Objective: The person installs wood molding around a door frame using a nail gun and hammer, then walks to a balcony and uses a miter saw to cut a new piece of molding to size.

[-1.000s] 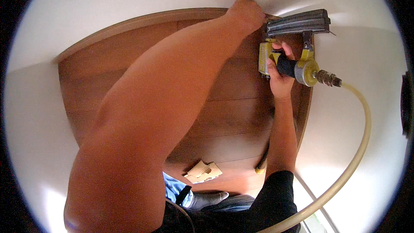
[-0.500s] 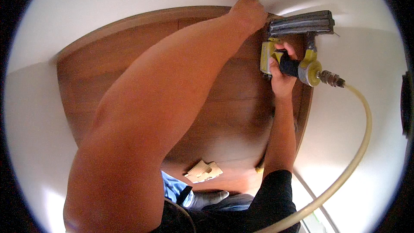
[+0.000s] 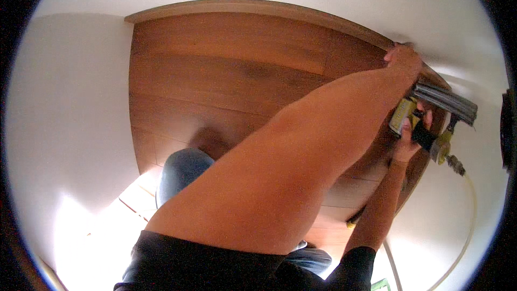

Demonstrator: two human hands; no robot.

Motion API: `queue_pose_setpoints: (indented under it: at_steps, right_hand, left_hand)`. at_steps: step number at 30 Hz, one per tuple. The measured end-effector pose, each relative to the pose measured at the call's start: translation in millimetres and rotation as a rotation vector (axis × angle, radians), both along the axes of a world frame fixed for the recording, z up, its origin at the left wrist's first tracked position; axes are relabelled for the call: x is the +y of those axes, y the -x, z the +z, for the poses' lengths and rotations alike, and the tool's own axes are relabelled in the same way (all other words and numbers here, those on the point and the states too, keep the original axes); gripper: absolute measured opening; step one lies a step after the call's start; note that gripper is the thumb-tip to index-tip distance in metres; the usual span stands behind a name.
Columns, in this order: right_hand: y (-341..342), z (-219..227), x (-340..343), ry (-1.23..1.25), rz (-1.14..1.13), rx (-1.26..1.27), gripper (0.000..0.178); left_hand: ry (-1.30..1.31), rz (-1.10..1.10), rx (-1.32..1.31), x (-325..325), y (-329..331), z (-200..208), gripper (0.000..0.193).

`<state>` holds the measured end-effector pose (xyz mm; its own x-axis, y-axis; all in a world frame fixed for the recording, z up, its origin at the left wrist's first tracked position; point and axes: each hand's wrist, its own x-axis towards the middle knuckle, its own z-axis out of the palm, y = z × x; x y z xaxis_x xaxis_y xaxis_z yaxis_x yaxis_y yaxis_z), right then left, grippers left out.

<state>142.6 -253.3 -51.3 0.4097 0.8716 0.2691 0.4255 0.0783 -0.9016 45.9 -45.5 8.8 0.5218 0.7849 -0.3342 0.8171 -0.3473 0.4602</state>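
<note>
At the far right, my left hand (image 3: pixel 404 58) presses on the wooden skirting board (image 3: pixel 258 5) along the foot of the white wall. Its fingers look bent over the board's top edge, though most of them are hidden. Just nearer, a yellow and black pneumatic nail gun (image 3: pixel 403 116) is gripped by my right hand (image 3: pixel 412 139). The gun's long dark magazine (image 3: pixel 447 102) points rightward, and its nose lies behind my left wrist, close to the board. Whether the nose touches the wood cannot be seen.
Brown wooden planks (image 3: pixel 215 81) cover the floor between white walls. A pale air hose (image 3: pixel 473 221) curves down from the gun at the right. Near my right forearm lies a yellow and black object (image 3: pixel 353 222). My bent knee (image 3: pixel 183 172) is at the left.
The view has turned left, so the hands and nail gun appear farther right and lower. A knee has come into sight, and the tan cardboard piece no longer shows. Both hands keep their hold.
</note>
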Motion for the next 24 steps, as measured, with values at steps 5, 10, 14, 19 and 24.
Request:
queue_pose_setpoints:
  at_steps: [5, 10, 14, 19, 24]
  right_hand:
    - [6.8, -5.0, -3.1, 0.014, 0.026, 0.056, 0.072]
    - [-20.8, -21.4, -31.7, 0.168, -0.027, -0.241, 0.073]
    - [12.1, -2.8, 0.4, 0.137, -0.107, -0.138, 0.070]
    - [22.3, 21.2, 15.9, 0.143, -0.003, -0.271, 0.065]
    - [16.5, 16.6, 13.7, 0.135, -0.006, -0.246, 0.063]
  left_hand:
    - [-0.072, -0.086, -0.303, -12.0, 123.8, 3.2, 0.032]
    - [0.191, 0.791, -0.395, -22.6, 328.3, -8.1, 0.042]
    - [0.221, 1.345, -1.000, 0.7, 406.0, -49.6, 0.049]
    - [0.291, 1.372, -1.019, 19.8, 432.7, -54.6, 0.055]
    - [0.316, 1.318, -1.006, 28.3, 438.0, -42.9, 0.055]
